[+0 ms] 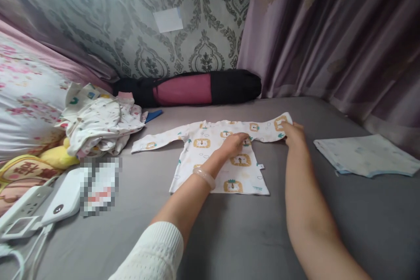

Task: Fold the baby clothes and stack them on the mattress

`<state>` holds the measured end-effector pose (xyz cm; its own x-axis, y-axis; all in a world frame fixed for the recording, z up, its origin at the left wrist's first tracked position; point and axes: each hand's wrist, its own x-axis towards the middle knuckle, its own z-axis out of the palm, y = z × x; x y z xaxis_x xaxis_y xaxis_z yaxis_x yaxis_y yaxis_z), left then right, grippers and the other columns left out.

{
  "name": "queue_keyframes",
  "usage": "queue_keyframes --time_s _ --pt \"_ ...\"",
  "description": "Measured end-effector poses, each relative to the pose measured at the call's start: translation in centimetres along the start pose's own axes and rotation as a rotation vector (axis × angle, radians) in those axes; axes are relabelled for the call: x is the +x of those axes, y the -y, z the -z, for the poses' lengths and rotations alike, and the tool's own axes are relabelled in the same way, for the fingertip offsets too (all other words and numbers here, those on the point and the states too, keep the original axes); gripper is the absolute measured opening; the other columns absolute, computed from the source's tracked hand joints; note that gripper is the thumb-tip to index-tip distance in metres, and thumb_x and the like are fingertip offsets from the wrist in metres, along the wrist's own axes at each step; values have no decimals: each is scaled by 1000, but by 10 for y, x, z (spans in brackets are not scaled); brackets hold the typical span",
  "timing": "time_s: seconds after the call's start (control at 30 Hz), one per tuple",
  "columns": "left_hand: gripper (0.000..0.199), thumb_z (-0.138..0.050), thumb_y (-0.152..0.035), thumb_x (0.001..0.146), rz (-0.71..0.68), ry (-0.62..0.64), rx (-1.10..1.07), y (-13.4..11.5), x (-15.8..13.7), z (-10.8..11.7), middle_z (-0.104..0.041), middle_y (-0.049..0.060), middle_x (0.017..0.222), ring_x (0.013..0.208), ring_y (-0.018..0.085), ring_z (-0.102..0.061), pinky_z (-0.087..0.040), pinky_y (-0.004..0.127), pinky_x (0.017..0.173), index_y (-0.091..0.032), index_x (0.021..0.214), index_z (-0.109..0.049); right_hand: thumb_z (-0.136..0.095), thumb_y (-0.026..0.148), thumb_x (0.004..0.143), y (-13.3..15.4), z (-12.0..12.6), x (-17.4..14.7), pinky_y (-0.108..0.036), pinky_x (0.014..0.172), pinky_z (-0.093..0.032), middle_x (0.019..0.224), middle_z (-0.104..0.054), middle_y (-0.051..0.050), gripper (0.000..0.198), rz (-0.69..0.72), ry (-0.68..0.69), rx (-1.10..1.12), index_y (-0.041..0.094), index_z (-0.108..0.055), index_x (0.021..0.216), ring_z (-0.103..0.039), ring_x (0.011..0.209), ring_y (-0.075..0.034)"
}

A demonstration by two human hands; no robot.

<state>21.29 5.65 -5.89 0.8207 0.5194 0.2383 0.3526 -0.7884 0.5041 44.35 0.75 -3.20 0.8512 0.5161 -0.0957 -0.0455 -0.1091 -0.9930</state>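
A small white long-sleeved shirt (203,157) with a yellow lion print lies spread flat on the grey sheet, both sleeves stretched out sideways. My left hand (234,143), a pale bangle (204,178) on its wrist, rests on the shirt's chest close to the right-hand armpit. Its fingers are stretched out against the cloth, their undersides hidden. At the end of the right-hand sleeve, my right hand (294,133) has its fingers closed on the cuff. The opposite sleeve lies untouched.
A folded pale cloth (367,155) lies at right. To the left are heaped baby clothes (101,118), a yellow plush (59,156), a white power bank (65,197) and a power strip (26,210) with cables. A black and maroon bag (183,89) lies along the wall.
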Motion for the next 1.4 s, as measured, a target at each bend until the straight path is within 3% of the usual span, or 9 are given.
queue_keyframes --time_s 0.17,0.43,0.57,0.73,0.9,1.03,1.13,1.27,1.4 --pt "34 -40 -12 88 106 -151 -14 5 19 -5 -63 11 121 115 21 -56 -42 36 102 -15 116 -58 -58 8 78 25 -5 -15 -22 44 -51 58 -61 3 7 -97 -73 210 15 -61 79 -60 49 -11" --pt "39 -50 -33 91 159 -83 76 -2 25 -4 -47 10 142 125 30 -45 -36 50 104 -22 128 -50 -59 6 78 42 -12 -24 -26 52 -56 63 -63 3 11 -146 -15 453 17 -58 78 -63 56 -12" --pt "46 -46 -44 92 209 -1 131 -1 26 -2 -38 8 150 135 37 -28 -28 59 106 -27 134 -45 -59 7 80 50 -16 -31 -25 50 -55 65 -63 3 9 -193 13 473 16 -58 80 -63 57 -12" --pt "61 -46 -58 88 237 89 169 5 35 0 -29 11 155 141 39 -18 -18 58 111 -25 139 -40 -57 10 86 59 -26 -42 -21 48 -54 64 -64 2 7 -227 94 530 15 -59 83 -62 55 -11" --pt "80 -50 -70 79 321 190 179 3 45 11 -20 16 157 144 41 -11 -15 58 111 -24 143 -36 -56 11 87 59 -40 -50 -20 49 -54 62 -64 2 7 -251 192 575 15 -59 83 -62 54 -10" --pt "84 -53 -72 75 334 235 179 -1 49 18 -20 17 157 143 42 -11 -15 59 111 -24 142 -37 -56 11 88 58 -51 -59 -18 46 -51 62 -64 2 8 -292 241 561 15 -59 83 -61 52 -10" --pt "83 -56 -69 75 321 195 145 0 46 17 -21 18 157 144 41 -12 -16 58 112 -22 140 -38 -55 12 89 59 -56 -64 -17 43 -49 60 -64 2 9 -324 258 533 15 -59 82 -61 51 -10" --pt "78 -63 -57 78 279 47 39 7 30 19 -25 20 154 143 37 -18 -21 49 114 -16 139 -40 -55 13 90 58 -61 -68 -16 41 -47 58 -63 3 10 -338 272 505 16 -59 81 -60 48 -9" --pt "57 -60 -37 85 365 -150 -275 16 2 34 -47 19 140 125 29 -50 -41 40 103 -12 134 -46 -58 14 88 52 -67 -72 -16 42 -48 59 -64 3 7 -334 302 492 16 -59 81 -61 50 -10"
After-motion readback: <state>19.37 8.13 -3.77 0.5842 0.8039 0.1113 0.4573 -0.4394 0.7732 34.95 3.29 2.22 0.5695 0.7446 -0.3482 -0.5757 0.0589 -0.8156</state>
